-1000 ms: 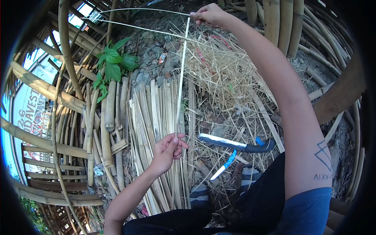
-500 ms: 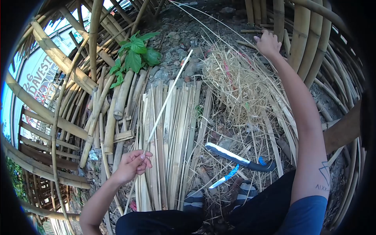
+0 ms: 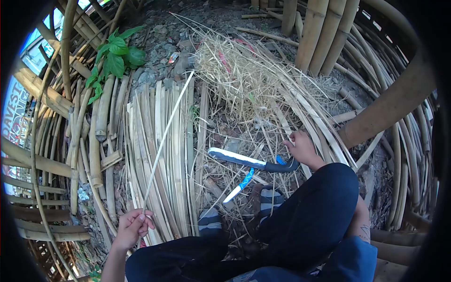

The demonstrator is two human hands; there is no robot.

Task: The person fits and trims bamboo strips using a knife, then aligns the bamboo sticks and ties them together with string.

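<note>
My left hand (image 3: 135, 227), low on the left, is closed in a pinch round a thin bamboo strip (image 3: 169, 124). The strip slants up and away over a row of split bamboo slats (image 3: 181, 155). By my right knee, my right hand (image 3: 303, 149) has its fingers apart with nothing in them, its fingertips close above the handle of a large machete (image 3: 239, 158). That machete lies on the littered ground, its blade pointing left. Just below it is a small knife (image 3: 240, 184) with a blue patterned handle and a white blade, between the machete and my feet.
A heap of bamboo shavings (image 3: 235, 77) lies ahead, with long thin strips (image 3: 305, 101) running along its right side. Thick bamboo poles (image 3: 324, 37) stand at the upper right. A leafy green plant (image 3: 115, 54) and stacked bamboo pieces (image 3: 101, 122) are on the left.
My right hand has come back from far out at the upper right to beside the machete handle. My left hand keeps hold of the strip. The view has turned to the right.
</note>
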